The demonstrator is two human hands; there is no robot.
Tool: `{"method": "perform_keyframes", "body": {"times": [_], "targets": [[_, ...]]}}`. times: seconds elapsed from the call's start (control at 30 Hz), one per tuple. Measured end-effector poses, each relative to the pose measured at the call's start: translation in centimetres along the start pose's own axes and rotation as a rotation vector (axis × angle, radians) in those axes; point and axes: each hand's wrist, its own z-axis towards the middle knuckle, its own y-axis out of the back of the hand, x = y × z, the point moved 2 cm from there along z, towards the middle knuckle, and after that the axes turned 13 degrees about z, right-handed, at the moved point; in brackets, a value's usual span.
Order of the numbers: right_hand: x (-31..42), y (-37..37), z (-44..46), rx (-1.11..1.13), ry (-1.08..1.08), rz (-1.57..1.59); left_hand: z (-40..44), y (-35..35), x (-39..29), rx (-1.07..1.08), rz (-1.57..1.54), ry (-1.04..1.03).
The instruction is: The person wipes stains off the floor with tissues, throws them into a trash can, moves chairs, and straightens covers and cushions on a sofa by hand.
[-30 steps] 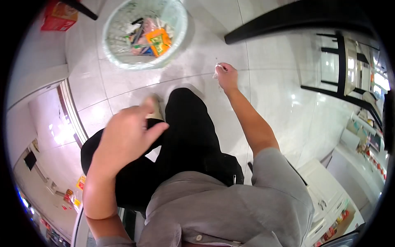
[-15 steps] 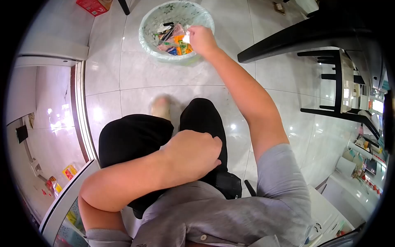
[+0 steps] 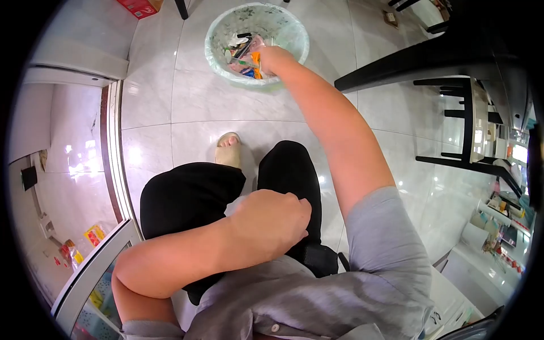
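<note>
My right hand (image 3: 274, 61) reaches over the near right rim and into a round waste bin (image 3: 221, 71) lined with a pale patterned bag. Its fingers point down among the litter and are mostly hidden, so what they hold does not show. Beside them lie an orange wrapper (image 3: 256, 59), a blue scrap and pinkish plastic. My left hand (image 3: 273, 220) is curled closed in front of my body, above my thighs, back of the hand upward. A pale, translucent thing (image 3: 233, 205) shows at its far left edge; its kind is unclear.
Black table or chair legs (image 3: 391, 62) reach in from the right, with a black-framed chair (image 3: 467, 122) behind. A sliding door frame (image 3: 113, 147) stands at the left. A red box (image 3: 141, 7) is at top left. My foot (image 3: 228, 148) rests on the tiles.
My right hand has gone lower into the bin, and the white piece seen at its fingers is no longer plainly visible. My left hand stays closed. The view has shifted slightly.
</note>
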Motion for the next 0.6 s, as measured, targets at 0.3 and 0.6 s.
{"method": "perform_keyframes", "body": {"times": [0.3, 0.6], "targets": [[-0.5, 6.8, -2.4, 0.051, -0.215, 1.220, -1.2, 0.5, 0.8, -0.070, 0.004, 0.027], [-1.1, 6.7, -3.6, -0.122, -0.228, 1.178, -1.1, -0.2, -0.1, -0.076, 0.018, 0.056]]}}
